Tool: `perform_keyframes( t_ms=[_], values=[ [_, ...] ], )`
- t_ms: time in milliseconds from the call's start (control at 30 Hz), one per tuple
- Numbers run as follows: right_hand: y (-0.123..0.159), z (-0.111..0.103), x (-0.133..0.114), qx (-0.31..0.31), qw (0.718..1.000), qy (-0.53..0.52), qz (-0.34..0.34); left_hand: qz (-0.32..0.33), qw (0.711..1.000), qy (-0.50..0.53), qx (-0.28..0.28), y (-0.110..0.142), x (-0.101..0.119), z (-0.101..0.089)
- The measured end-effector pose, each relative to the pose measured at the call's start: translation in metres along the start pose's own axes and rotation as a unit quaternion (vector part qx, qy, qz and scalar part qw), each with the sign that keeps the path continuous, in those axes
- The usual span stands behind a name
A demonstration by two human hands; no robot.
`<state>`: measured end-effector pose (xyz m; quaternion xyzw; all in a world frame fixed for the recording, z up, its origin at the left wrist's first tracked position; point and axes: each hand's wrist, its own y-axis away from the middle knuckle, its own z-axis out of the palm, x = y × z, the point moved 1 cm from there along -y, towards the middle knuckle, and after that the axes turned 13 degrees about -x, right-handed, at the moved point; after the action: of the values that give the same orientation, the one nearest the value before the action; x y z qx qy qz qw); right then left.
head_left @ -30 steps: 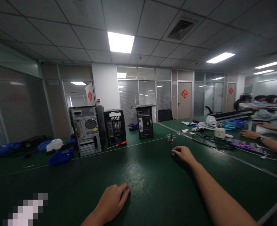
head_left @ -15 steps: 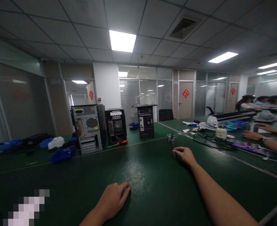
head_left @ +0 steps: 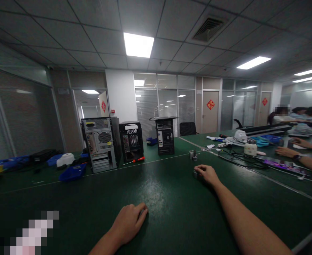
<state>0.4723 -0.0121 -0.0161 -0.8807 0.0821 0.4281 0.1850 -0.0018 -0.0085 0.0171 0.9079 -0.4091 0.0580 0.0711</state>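
My right hand (head_left: 207,174) is closed in a pinch on a small metal cylinder (head_left: 195,174), low against the green table (head_left: 171,209). Just beyond those fingertips stand a small metal block (head_left: 191,154) and a metal piece with a thin upright stem (head_left: 194,156). Nearer to me, my left hand (head_left: 129,223) rests on the tabletop with its fingers curled in and the thumb close beside them. Whatever it may hold is hidden by the fingers.
Computer cases (head_left: 100,145) stand along the far side, with a red-handled screwdriver (head_left: 138,160) in front. A blue tray (head_left: 73,172) lies left. Black cables (head_left: 240,159), a cream jar (head_left: 250,148) and a co-worker's hand (head_left: 285,152) are at right.
Both hands keep nearly the same place and grip. The whole view has shifted very slightly; nothing on the table has visibly been moved.
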Motion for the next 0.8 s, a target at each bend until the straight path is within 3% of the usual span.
perform_keyframes(
  t_ms=[367,600,800],
  values=[
    [0.005,0.008,-0.018,0.014,0.999,0.04,0.01,0.006,1.0,-0.002,0.004,-0.001,-0.003,0.003],
    [0.003,0.008,-0.013,0.037,0.998,0.043,0.019,0.005,1.0,-0.007,0.002,0.0,-0.001,0.001],
    [-0.002,0.009,-0.003,0.022,0.998,0.064,0.021,0.001,1.0,-0.005,0.002,0.0,0.001,-0.001]
  ],
)
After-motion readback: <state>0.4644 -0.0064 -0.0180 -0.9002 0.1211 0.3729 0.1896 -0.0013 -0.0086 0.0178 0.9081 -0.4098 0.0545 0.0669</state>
